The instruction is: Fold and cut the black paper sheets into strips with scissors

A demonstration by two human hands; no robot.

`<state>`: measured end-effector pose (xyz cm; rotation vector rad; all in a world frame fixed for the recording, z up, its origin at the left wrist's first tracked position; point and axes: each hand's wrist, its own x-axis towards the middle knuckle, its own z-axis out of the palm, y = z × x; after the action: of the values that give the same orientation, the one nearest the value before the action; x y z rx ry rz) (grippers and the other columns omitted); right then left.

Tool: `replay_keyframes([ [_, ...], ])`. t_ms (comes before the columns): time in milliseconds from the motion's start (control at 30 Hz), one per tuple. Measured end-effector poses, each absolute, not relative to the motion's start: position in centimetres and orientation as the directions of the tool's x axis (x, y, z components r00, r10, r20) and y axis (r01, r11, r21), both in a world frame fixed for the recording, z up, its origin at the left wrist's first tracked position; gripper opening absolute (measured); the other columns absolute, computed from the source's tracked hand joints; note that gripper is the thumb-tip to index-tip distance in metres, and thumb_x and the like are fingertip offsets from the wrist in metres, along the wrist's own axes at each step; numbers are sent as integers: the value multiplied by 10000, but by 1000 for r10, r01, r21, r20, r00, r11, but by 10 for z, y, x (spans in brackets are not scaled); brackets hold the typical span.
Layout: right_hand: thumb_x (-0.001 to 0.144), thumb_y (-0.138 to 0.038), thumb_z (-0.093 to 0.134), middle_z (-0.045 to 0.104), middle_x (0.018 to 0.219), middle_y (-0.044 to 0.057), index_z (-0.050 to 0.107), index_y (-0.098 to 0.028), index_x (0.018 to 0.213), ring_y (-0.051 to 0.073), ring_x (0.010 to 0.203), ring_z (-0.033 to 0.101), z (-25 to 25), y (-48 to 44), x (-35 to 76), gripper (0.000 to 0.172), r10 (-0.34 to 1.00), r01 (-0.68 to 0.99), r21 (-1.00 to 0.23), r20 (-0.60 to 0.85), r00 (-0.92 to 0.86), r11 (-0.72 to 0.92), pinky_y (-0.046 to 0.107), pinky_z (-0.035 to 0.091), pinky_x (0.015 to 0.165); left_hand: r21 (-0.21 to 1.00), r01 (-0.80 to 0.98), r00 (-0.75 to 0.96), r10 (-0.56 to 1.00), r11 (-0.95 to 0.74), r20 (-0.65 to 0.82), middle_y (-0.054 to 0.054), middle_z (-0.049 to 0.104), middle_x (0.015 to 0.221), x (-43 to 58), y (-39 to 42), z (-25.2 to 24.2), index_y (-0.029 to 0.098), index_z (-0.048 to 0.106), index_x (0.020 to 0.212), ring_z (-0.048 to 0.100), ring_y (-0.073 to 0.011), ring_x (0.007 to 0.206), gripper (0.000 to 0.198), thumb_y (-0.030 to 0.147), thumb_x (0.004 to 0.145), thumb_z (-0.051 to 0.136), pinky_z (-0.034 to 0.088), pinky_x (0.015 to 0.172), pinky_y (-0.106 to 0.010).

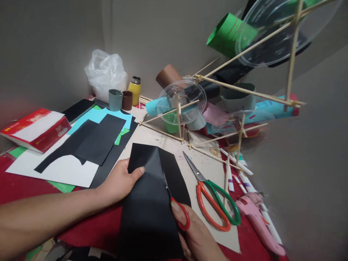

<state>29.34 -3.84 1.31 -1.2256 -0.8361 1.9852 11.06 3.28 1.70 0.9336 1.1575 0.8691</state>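
Note:
A sheet of black paper is raised over the table, pinched along its left edge by my left hand, thumb on top. Red-handled scissors are in my right hand, fingers wrapped round the loops. Their blades lie along a cut that runs up the sheet, with a strip of black paper parting to the right. Part of the blades is hidden by the paper. Larger scissors with one orange and one green handle lie just right of my right hand, on a beige board.
Black paper pieces, a white sheet and a red-and-white packet lie left. A wooden stick frame with clear plastic lids stands right, near a pink glue gun. Behind are a plastic bag and yellow bottle.

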Motion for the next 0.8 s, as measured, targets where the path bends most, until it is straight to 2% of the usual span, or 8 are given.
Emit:
replay_keyframes([
  [167,809,-613,572,317,334,-72,394,-173,443,37,346,242,12,-38,297,599,746,-200,-740,-544,-384,-643,175,192,381,914,-102,215,906,392,-365,-42,710,787,110,33,17,147,637,875,662,-191,671,242,353,752,671,525,606,-285],
  [300,796,-610,593,338,338,-66,412,-169,455,36,350,292,12,-38,297,586,739,-233,-715,-559,-375,-659,167,243,397,909,-137,255,900,395,-353,-53,714,807,109,32,17,145,632,884,666,-193,688,245,351,756,671,529,638,-300],
  [500,816,-615,567,301,331,-89,441,-171,502,22,317,216,7,-37,296,558,763,-238,-750,-498,-413,-618,171,203,372,908,-152,248,905,390,-347,-38,700,761,109,31,18,145,635,839,657,-184,673,223,344,750,684,520,647,-296],
  [667,822,-606,562,321,334,-70,418,-167,455,28,334,281,8,-36,297,591,743,-239,-725,-525,-416,-646,167,224,388,887,-184,276,888,424,-368,-23,698,765,110,29,16,152,638,847,644,-160,643,215,345,762,678,509,623,-277],
  [800,807,-600,588,313,338,-78,430,-169,479,29,334,254,12,-34,296,564,753,-229,-741,-516,-408,-631,169,217,385,883,-187,274,886,431,-375,-20,688,748,110,29,15,146,634,824,637,-154,620,223,350,754,688,498,588,-261],
])
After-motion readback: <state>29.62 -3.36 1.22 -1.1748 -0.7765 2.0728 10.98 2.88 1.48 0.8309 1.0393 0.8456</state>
